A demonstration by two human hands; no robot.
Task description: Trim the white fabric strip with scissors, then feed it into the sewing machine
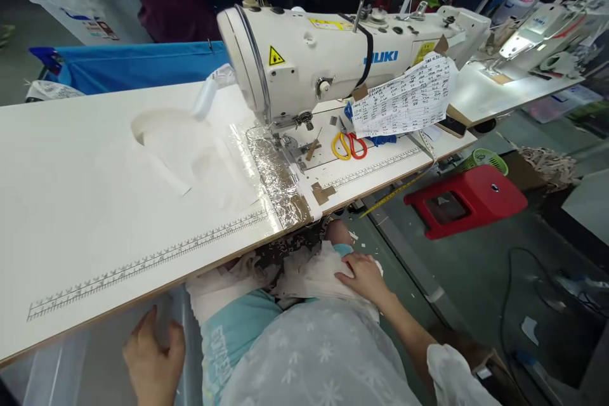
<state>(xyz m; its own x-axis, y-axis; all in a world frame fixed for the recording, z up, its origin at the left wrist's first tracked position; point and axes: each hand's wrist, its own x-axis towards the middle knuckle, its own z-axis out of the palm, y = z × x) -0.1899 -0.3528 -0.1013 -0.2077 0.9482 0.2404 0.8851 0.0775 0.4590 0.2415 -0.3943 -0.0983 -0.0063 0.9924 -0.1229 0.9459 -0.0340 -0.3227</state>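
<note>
Head view: the right hand (364, 276) lies flat, fingers spread, on a stack of white fabric pieces (309, 276) in the lap, below the table edge. The left hand (152, 355), fingers loosely curled and holding nothing, rests on a clear plastic bin (61, 365). Above, a white sewing machine (333, 57) stands on the table (71, 203), with scissors (349, 146) just beside it.

A garment workshop — rows of sewing machines (333, 57) on white worktables (95, 203).
</note>
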